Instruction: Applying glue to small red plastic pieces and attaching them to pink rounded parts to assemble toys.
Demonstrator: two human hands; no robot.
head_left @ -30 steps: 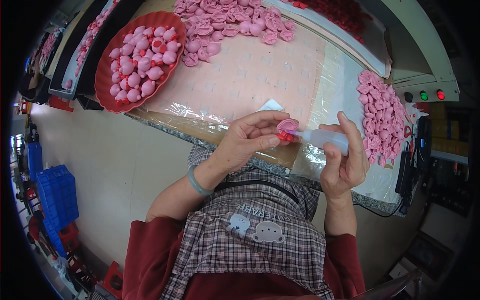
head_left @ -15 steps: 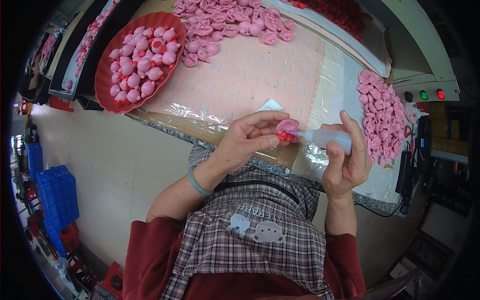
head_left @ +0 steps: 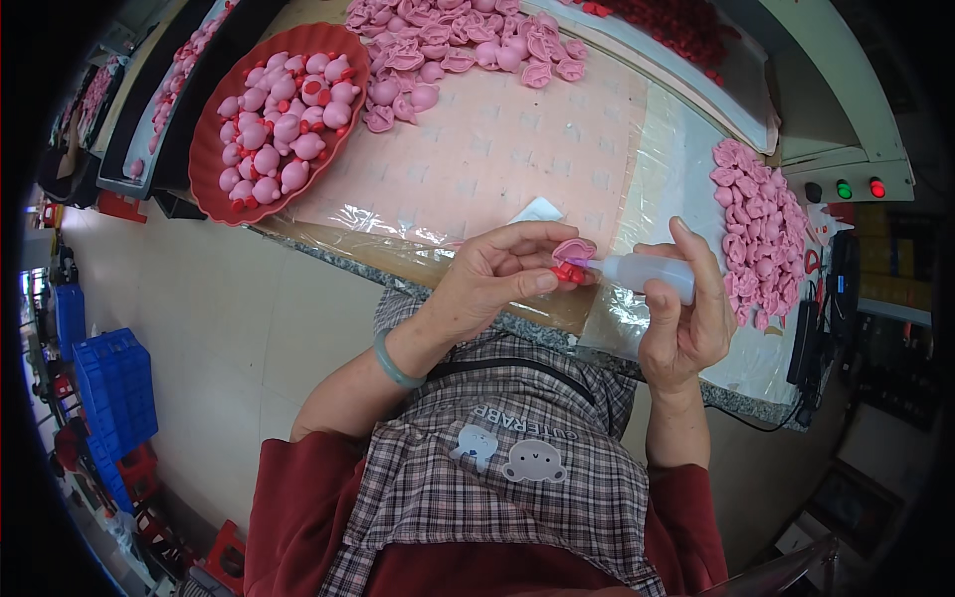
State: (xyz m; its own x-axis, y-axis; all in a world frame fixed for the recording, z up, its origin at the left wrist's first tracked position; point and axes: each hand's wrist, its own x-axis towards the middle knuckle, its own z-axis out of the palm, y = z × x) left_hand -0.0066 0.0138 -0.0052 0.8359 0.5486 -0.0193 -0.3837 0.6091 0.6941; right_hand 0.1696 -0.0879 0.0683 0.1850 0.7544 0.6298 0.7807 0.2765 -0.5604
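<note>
My left hand [head_left: 502, 269] is closed on a small pink piece [head_left: 574, 251] with a hollow, cup-like face and red parts [head_left: 568, 273] at its lower side. In my right hand [head_left: 688, 316] is a translucent squeeze bottle [head_left: 649, 277], lying nearly level between thumb and fingers. Its thin purple nozzle [head_left: 589, 263] points left and reaches the pink piece; whether the tip touches it I cannot tell. Both hands hover over the table's near edge. Fingers hide part of the held piece.
A red scalloped bowl [head_left: 206, 184] of pink and red pieces stands at the left. Pink cupped pieces [head_left: 438, 45] lie heaped at the back, with another pile [head_left: 761, 234] at the right. A machine housing [head_left: 846, 174] with lit buttons borders the right. Blue crates [head_left: 114, 383] stand on the floor.
The bottle has shifted very slightly left with my right hand, and its nozzle reaches further over the pink piece. My left hand stays almost still.
</note>
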